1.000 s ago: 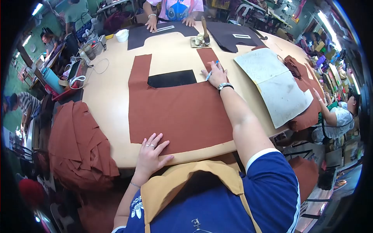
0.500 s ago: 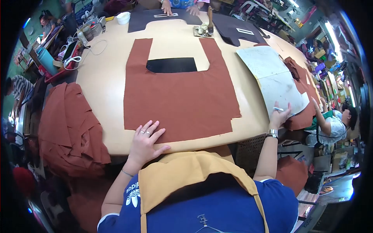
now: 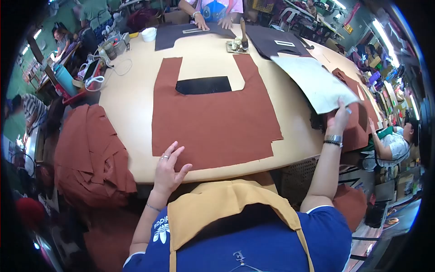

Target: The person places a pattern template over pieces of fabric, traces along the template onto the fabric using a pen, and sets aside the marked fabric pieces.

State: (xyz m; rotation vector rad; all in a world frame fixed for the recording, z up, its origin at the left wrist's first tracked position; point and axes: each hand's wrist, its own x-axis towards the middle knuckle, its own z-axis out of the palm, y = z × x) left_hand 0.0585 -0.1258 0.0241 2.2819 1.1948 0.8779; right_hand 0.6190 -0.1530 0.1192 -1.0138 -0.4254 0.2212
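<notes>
A rust-brown fabric piece [image 3: 213, 122] with two straps lies flat on the table in front of me. My left hand [image 3: 170, 170] is near its lower left corner, fingers spread and holding nothing. Off to the right, my right hand [image 3: 337, 120] grips the near edge of a stiff whitish pattern sheet [image 3: 312, 81], which is tilted up from the table. A small pale pen-like tip [image 3: 348, 110] shows by those fingers. A black rectangular piece [image 3: 204, 85] is partly visible in the fabric's neck cutout.
The pale table [image 3: 122, 99] curves around me. A pile of rust fabric [image 3: 90, 154] hangs at its left edge, with more rust fabric [image 3: 355, 118] at the right. A brush [image 3: 244, 36], a white tub [image 3: 148, 34] and dark pieces [image 3: 281, 41] lie farther back. Opposite, a co-worker's hands [image 3: 201, 21] rest on dark material.
My right hand has taken hold of the pattern sheet's edge and raised it, moving up and right. My left hand's fingers have lifted from the fabric.
</notes>
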